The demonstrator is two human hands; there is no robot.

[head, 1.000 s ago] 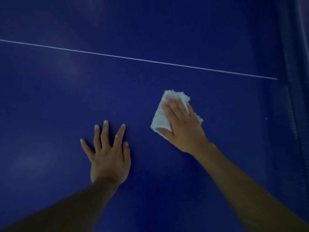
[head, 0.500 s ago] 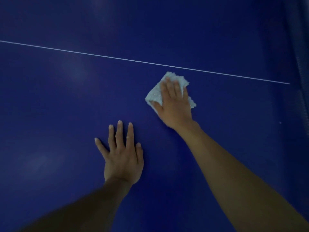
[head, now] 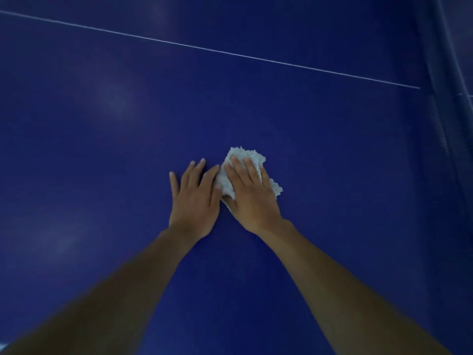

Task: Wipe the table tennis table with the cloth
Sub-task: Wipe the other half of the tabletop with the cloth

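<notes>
The dark blue table tennis table (head: 102,129) fills the view. A crumpled white cloth (head: 247,156) lies on it near the middle, and my right hand (head: 252,196) presses flat on top of it, covering most of it. My left hand (head: 195,198) rests palm down on the bare table just left of the cloth, fingers spread, its index finger touching the cloth's left edge. It holds nothing.
A thin white line (head: 204,48) crosses the table from upper left to right. The dark net (head: 445,85) stands along the right edge. Pale light patches show on the table at the left.
My right hand has pulled the cloth back toward me and leftward, away from the white line, until it sits against my left hand. The view has shifted.
</notes>
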